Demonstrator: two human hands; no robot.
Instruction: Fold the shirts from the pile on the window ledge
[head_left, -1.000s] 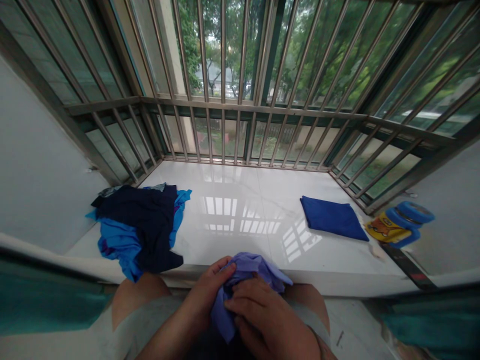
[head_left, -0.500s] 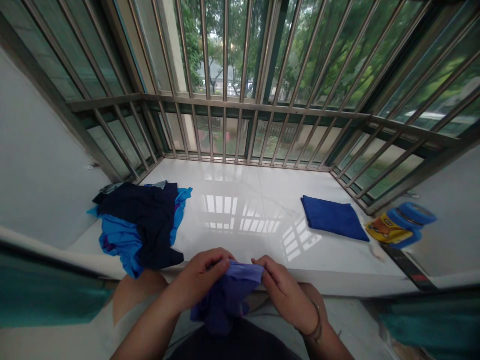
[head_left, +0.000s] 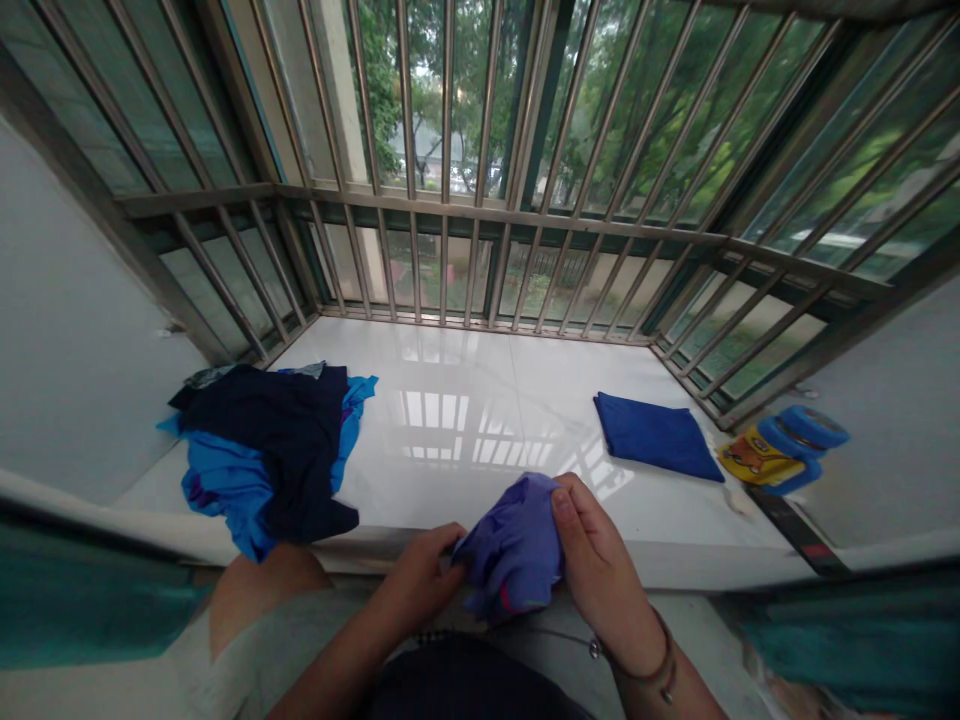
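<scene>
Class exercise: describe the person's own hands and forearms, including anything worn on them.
Both forearms are bare, with no sleeves or gloves. The right hand has thin dark bangles at its wrist; the left hand shows no visible jewellery.

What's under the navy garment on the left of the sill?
A bright blue garment shows around the navy garment, with a purple patch at its edge. Whatever lies under the navy's middle is covered.

The near cloth (head_left: 514,545) was periwinkle purple. On the left, a navy garment (head_left: 262,440) lay over a bright blue one (head_left: 225,483). On the right, a cobalt folded cloth (head_left: 656,437) sat on white, faintly grey-veined marble (head_left: 465,350).
</scene>
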